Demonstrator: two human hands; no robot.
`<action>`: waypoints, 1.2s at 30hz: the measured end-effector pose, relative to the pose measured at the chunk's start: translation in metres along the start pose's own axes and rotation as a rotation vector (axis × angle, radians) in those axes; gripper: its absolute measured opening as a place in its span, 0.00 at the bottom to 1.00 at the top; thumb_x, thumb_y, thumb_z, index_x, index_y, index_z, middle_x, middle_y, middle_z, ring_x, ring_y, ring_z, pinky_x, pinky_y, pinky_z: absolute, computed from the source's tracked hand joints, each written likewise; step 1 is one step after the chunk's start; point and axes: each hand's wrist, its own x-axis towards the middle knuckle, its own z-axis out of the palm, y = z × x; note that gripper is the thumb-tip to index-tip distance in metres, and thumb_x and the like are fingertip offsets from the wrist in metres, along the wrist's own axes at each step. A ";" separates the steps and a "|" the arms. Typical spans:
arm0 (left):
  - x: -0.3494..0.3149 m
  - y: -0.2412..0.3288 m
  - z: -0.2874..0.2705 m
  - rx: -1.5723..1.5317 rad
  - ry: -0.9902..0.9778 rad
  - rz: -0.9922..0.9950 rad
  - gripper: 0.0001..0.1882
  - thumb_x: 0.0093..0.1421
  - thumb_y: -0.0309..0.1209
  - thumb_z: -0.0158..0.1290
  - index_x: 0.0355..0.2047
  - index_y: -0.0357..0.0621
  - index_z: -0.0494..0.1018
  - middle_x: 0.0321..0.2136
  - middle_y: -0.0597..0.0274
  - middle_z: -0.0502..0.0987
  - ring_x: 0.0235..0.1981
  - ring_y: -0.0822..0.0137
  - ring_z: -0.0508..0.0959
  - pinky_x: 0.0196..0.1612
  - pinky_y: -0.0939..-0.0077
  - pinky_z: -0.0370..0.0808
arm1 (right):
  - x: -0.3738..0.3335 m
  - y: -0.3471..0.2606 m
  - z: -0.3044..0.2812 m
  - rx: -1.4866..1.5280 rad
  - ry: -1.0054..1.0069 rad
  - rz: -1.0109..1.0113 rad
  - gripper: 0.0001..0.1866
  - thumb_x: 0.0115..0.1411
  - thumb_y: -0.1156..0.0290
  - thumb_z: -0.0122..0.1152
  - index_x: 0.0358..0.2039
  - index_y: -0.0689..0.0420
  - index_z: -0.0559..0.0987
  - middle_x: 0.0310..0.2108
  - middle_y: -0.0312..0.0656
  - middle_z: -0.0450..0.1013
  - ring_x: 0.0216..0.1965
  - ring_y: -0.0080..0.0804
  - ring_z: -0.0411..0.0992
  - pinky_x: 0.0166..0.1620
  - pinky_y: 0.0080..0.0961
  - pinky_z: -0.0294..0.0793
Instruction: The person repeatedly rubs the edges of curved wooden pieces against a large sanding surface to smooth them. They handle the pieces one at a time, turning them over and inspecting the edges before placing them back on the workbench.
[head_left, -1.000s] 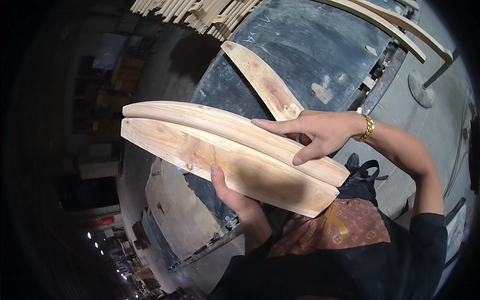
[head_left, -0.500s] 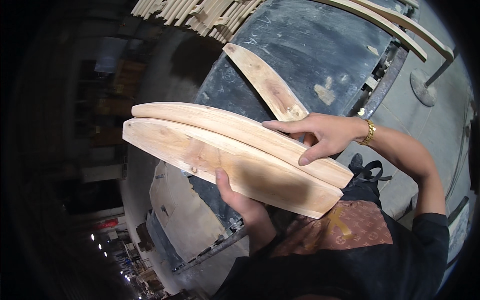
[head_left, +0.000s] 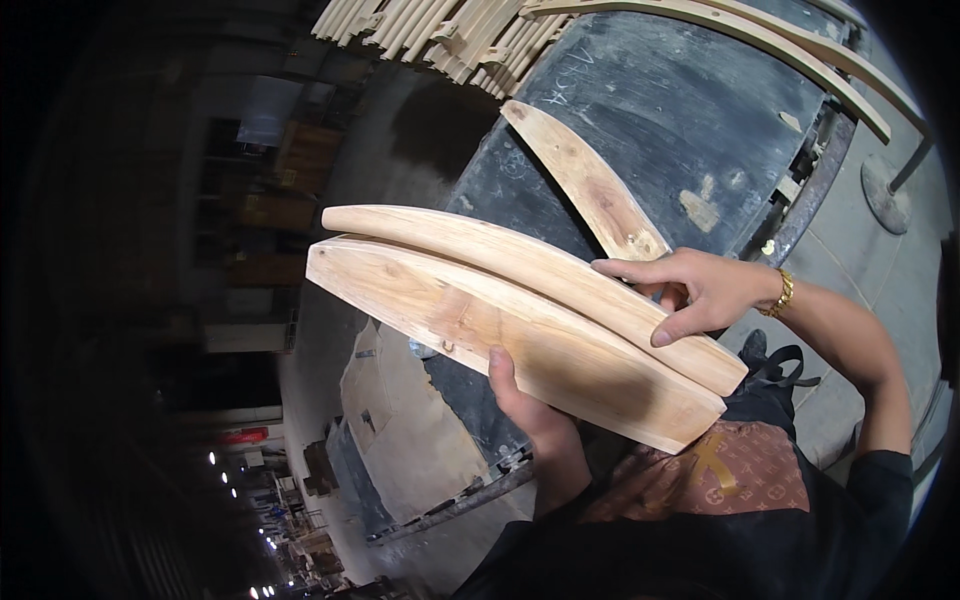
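Note:
Two curved pale wooden boards are held side by side above a dark worktable. My left hand (head_left: pixel 535 405) is closed on the near curved board (head_left: pixel 480 320), its thumb on the face by the lower edge and its other fingers hidden underneath. My right hand (head_left: pixel 700 290) grips the far curved board (head_left: pixel 520 250) near its right end, thumb and forefinger on top. The boards' long curved edges lie close along each other, with a narrow dark gap at the left. Beyond them, a third curved board (head_left: pixel 590 185) lies on the worktable (head_left: pixel 660 110).
Long curved wooden strips (head_left: pixel 760 40) lie along the table's far right. Several wooden slats (head_left: pixel 440 35) are piled at the far left. A worn tan sheet (head_left: pixel 410 410) covers the near left part of the table. A round metal stand base (head_left: pixel 885 195) is on the floor at right.
The whole view has shifted, so boards, hands and table all appear further right and slightly lower. Both hands keep their hold, and the boards stay side by side.

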 end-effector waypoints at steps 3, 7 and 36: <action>-0.001 0.000 0.003 0.054 0.067 0.002 0.34 0.58 0.47 0.35 0.59 0.36 0.49 0.54 0.46 0.57 0.54 0.54 0.60 0.56 0.62 0.57 | 0.001 0.001 0.001 0.001 -0.016 -0.022 0.44 0.49 0.66 0.61 0.63 0.46 0.48 0.38 0.39 0.74 0.21 0.15 0.65 0.29 0.16 0.67; 0.000 0.000 0.003 -0.011 0.076 -0.005 0.34 0.58 0.46 0.35 0.58 0.34 0.49 0.54 0.46 0.58 0.54 0.54 0.61 0.55 0.62 0.58 | 0.002 0.001 0.002 0.000 -0.024 -0.057 0.43 0.50 0.68 0.60 0.63 0.45 0.48 0.38 0.40 0.74 0.20 0.16 0.66 0.29 0.17 0.68; 0.000 -0.006 -0.006 -0.028 0.011 0.049 0.35 0.57 0.46 0.38 0.57 0.33 0.51 0.52 0.46 0.60 0.52 0.55 0.62 0.54 0.63 0.61 | -0.007 0.000 0.004 -0.028 0.046 -0.055 0.42 0.50 0.68 0.61 0.63 0.47 0.49 0.37 0.40 0.75 0.17 0.15 0.64 0.25 0.16 0.67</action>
